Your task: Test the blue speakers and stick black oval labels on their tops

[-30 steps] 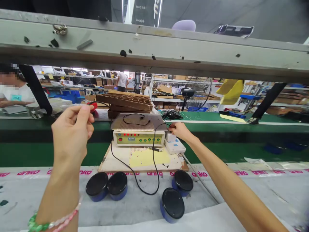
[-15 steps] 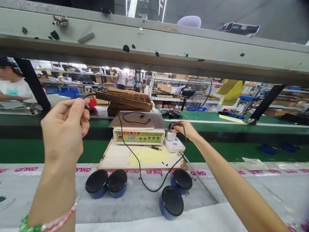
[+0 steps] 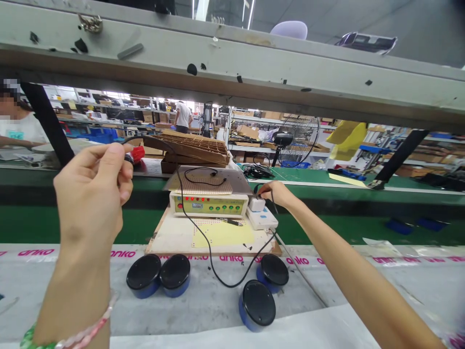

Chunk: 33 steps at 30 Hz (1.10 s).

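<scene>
My left hand (image 3: 90,191) is raised at the left, its thumb and fingers pinched on one end of a black cable (image 3: 232,287). The cable drops past the white test unit (image 3: 209,206), loops low over the bench and climbs to my right hand (image 3: 278,194). That hand is closed on the cable's other end at a white adapter (image 3: 257,204) on a white power strip (image 3: 262,219). My fingers hide the connectors at both ends. Red digits glow on the unit, and a short black cable (image 3: 203,178) lies on top of it.
Round black-topped blue containers (image 3: 143,275) stand in front, two left and two right (image 3: 257,305). A pen (image 3: 230,222) and yellow sheet (image 3: 221,236) lie on the board. A shelf beam (image 3: 232,68) crosses overhead. Cardboard dividers (image 3: 196,148) sit behind; two people are farther off.
My left hand has shifted slightly left with its cable end. My right hand stays at the adapter, the cable beside it hanging a little differently. The view has moved slightly.
</scene>
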Motion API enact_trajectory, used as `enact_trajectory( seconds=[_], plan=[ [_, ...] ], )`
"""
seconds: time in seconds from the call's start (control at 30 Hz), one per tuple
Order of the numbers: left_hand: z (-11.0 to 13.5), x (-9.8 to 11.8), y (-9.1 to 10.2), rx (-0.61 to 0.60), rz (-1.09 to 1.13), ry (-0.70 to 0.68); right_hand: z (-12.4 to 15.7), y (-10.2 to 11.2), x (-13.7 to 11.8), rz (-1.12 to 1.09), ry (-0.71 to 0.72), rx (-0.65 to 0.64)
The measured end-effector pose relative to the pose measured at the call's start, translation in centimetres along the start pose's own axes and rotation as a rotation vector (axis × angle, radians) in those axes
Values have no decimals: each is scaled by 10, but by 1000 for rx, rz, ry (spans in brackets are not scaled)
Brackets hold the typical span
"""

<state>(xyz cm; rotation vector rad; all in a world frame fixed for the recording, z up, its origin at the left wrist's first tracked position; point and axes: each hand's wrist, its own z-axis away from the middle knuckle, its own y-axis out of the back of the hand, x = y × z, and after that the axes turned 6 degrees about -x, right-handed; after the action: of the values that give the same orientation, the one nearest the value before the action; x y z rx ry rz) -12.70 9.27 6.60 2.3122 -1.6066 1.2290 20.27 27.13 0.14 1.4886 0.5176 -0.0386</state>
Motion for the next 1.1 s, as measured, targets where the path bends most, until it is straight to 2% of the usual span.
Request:
enact_trajectory(
  seconds=[0.13, 0.3, 0.47, 0.57, 0.63, 0.7, 0.83, 0.9, 0.97, 1.0, 1.07, 1.1],
  plan=[
    [1, -1, -1, -15, -23, -1, -13, 9, -24, 164, -56, -66],
    [0, -1, 0, -10, -21, -7, -30, 5, -43, 293, -108, -92],
    [0, 0, 0, -22, -7, -33, -19, -9, -44, 323, -81, -84],
    [3, 5, -1, -48, 9, -44, -6, -7, -42, 286, -36, -83],
    [8, 12, -4, -100, -5, -31, 6, 6, -41, 238, 2, -82],
    [16, 20, -9, -149, -17, -37, 24, 27, -42, 183, 30, -36],
    [47, 43, -31, -210, 84, -84, 90, 73, -67, 45, 109, 167],
    [66, 56, -46, -346, 132, -24, 132, 86, -93, -92, 254, 192],
    [83, 72, -62, -607, 116, 32, 171, 91, -123, -453, 604, 125],
    [90, 79, -69, -753, 83, 38, 187, 94, -137, -553, 703, 118],
    [97, 92, -84, -988, -16, 6, 210, 101, -154, -631, 796, 197],
    [98, 95, -90, -1052, -75, -34, 218, 107, -157, -614, 809, 283]
  ],
)
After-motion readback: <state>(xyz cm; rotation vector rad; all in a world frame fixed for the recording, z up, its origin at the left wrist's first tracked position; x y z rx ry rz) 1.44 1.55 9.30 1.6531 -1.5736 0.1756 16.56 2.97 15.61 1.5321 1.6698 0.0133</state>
